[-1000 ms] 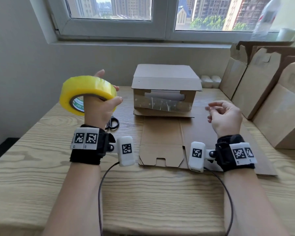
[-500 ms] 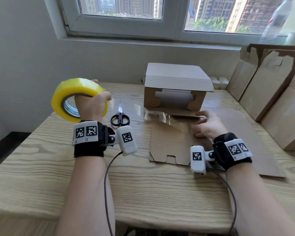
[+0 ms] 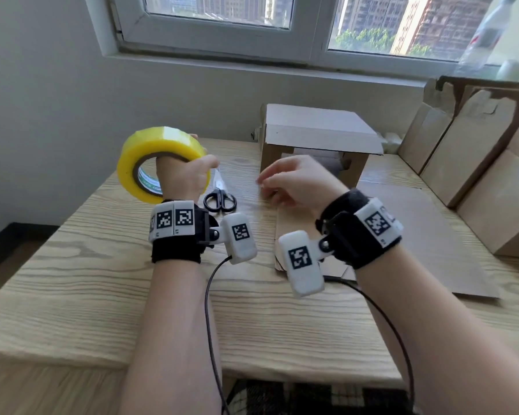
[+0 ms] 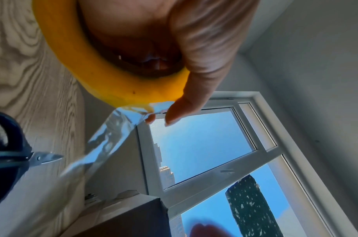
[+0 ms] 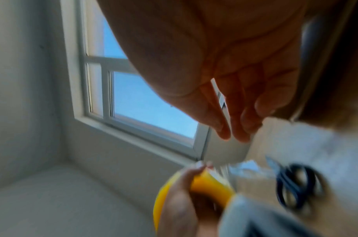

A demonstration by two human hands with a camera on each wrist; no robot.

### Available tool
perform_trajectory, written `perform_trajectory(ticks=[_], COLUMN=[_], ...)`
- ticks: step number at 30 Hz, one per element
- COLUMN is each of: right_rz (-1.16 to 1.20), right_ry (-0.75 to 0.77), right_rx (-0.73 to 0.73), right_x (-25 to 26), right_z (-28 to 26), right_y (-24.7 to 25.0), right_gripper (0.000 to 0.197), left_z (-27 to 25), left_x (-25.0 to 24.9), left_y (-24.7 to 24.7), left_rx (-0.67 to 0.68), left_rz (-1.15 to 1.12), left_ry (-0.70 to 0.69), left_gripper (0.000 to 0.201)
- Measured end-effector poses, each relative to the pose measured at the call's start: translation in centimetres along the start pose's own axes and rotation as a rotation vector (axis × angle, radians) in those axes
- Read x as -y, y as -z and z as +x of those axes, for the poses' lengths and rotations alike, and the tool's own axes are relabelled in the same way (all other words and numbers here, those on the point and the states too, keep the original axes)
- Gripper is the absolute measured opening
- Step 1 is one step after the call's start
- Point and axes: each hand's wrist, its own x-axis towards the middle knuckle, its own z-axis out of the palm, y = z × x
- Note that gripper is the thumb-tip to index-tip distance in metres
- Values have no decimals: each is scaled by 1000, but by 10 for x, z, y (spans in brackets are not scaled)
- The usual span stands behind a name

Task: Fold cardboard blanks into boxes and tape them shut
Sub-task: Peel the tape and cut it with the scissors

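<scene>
left hand [image 3: 182,178] grips tape roll [image 3: 150,151] | right hand [image 3: 297,182] grip unclear, blurred | scissors [image 3: 220,200] half hidden

Bright daylight pours through the window [image 3: 282,22]; the right wrist view is motion-blurred, wide-angle edges bend.

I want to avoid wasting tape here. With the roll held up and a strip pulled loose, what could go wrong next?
1. The loose strip of tape hangs free from the tape roll in the left hand; it could fold and stick to itself.
2. It dangles just above the scissors and the table, so it might stick to them.
3. The right hand looks not to hold the strip, though that view is blurred, so its end is probably uncontrolled.
</scene>
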Motion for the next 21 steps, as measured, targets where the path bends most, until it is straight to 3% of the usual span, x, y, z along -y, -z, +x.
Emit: perform_trajectory(ticks=[3, 5, 10, 14, 18, 21], right_rz=[-147, -240, -342, -442, -529, -590], right_ry=[-75, -121, -189, -273, -292, -208], right_rx=[287, 364, 411, 494, 496, 486], right_x=[9, 14, 14, 5, 4, 9], right_z=[2, 8, 31, 48, 58, 51], right_y=[-39, -59, -69, -82, -88, -88], right_gripper=[25, 32, 39, 50, 55, 46], left_z=[3, 4, 2, 3, 7, 11], left_x=[1, 1, 2, 6, 9, 9], left_y=[4, 7, 12, 16, 28, 36], left_rx=[72, 148, 348, 404, 539, 615], left_rz=[-34, -40, -4, 99, 181, 208], left_ry=[-12, -20, -7, -35, -6, 3], left_gripper=[41, 51, 71, 35, 56, 55])
